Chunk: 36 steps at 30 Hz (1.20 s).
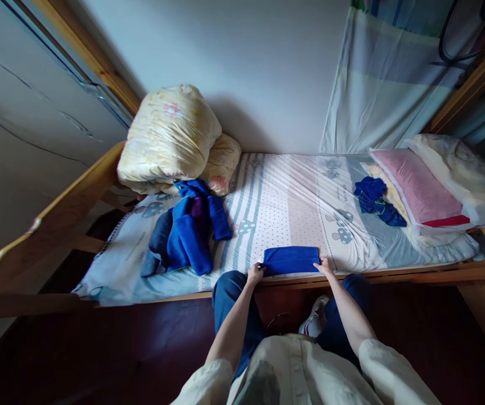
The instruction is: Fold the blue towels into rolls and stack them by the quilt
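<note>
A folded blue cloth (291,260), towel-like in texture, lies flat at the front edge of the bed. My left hand (256,273) pinches its left end, and my right hand (323,266) grips the right end, so the cloth is spread between them. Left of my hands, several blue cloths or garments (192,228) lie in a loose pile, with a dark purple piece among them. Another crumpled dark blue cloth (375,198) rests farther off to the right.
A bulky cream quilt (169,135) and a patterned pillow (224,160) sit at the back left. On the right are a pink bagged bundle (422,185) and a wooden rail (436,274). The patterned sheet (297,197) covers the mattress. A pale curtain (364,95) hangs behind.
</note>
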Each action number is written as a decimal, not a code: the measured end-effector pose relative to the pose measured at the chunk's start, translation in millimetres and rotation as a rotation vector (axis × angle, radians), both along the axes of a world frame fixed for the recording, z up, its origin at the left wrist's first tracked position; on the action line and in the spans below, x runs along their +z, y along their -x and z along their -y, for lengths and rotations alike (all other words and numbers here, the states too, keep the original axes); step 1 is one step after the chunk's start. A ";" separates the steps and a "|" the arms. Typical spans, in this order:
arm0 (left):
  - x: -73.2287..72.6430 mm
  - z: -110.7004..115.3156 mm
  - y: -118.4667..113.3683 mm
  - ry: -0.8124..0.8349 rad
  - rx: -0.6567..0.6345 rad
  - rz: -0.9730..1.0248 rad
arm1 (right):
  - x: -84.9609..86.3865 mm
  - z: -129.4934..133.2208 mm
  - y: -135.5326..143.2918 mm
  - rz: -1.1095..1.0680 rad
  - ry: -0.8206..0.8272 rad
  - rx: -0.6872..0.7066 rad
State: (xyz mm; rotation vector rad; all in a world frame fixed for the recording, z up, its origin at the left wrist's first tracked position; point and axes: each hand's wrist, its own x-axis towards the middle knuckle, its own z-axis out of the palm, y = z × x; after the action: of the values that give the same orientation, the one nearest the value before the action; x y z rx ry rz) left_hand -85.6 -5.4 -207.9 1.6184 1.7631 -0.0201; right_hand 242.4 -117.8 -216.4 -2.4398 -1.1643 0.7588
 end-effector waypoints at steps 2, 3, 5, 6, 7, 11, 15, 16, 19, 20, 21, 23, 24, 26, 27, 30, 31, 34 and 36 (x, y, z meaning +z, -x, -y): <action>2.3 2.5 -0.2 -0.027 -0.013 -0.002 | 6.3 3.4 3.0 0.008 0.036 -0.011; 3.7 3.8 -0.4 -0.043 -0.022 -0.002 | 9.6 4.9 5.3 0.015 0.047 -0.016; 6.6 6.6 -0.8 -0.083 -0.043 0.004 | 16.1 7.9 11.8 0.054 0.039 -0.017; 8.0 8.3 -0.9 -0.105 -0.052 0.011 | 19.0 9.5 15.9 0.095 0.013 -0.002; 9.2 10.3 -0.9 -0.139 -0.067 0.018 | 21.4 11.2 20.2 0.147 -0.029 0.031; 8.4 20.6 -1.6 -0.382 -0.311 0.042 | 24.9 20.5 35.6 0.274 -0.205 0.336; -1.4 29.8 -7.3 -0.394 -0.654 -0.024 | 19.1 30.4 39.8 0.256 -0.158 0.578; -4.8 30.8 -9.2 -0.372 -0.700 -0.060 | 16.8 31.6 38.9 0.265 -0.136 0.595; -15.6 30.0 -14.7 -0.356 -0.775 -0.154 | 10.0 30.2 34.5 0.316 -0.099 0.609; -19.4 29.1 -16.4 -0.369 -0.785 -0.175 | 7.9 28.3 33.0 0.340 -0.095 0.608; -23.1 28.3 -18.0 -0.388 -0.789 -0.191 | 6.0 26.0 32.0 0.364 -0.095 0.604; -30.1 27.7 -20.9 -0.429 -0.779 -0.215 | 2.7 20.9 31.2 0.413 -0.098 0.590; -33.1 28.0 -22.1 -0.447 -0.771 -0.226 | 1.5 18.3 31.5 0.437 -0.099 0.580; -37.3 29.4 -24.1 -0.468 -0.755 -0.252 | 0.3 14.0 33.2 0.472 -0.090 0.566; -38.3 30.2 -24.7 -0.473 -0.751 -0.265 | 0.2 12.3 34.2 0.482 -0.081 0.560; -36.8 31.3 -24.6 -0.479 -0.760 -0.293 | 2.4 10.2 36.2 0.483 -0.057 0.558; -34.9 31.4 -24.0 -0.479 -0.768 -0.296 | 3.7 10.9 36.2 0.481 -0.055 0.561; -27.3 33.2 -22.2 -0.432 -0.795 -0.293 | 8.5 18.6 35.5 0.477 -0.057 0.582; -21.8 36.6 -21.7 -0.363 -0.797 -0.283 | 12.3 27.2 35.6 0.466 -0.054 0.587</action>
State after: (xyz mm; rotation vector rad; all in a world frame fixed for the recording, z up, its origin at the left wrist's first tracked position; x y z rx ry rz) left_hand -64.0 -41.9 -229.7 2.6021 1.2373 -0.3317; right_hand 206.8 -145.0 -204.1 -2.3011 -2.0977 0.2810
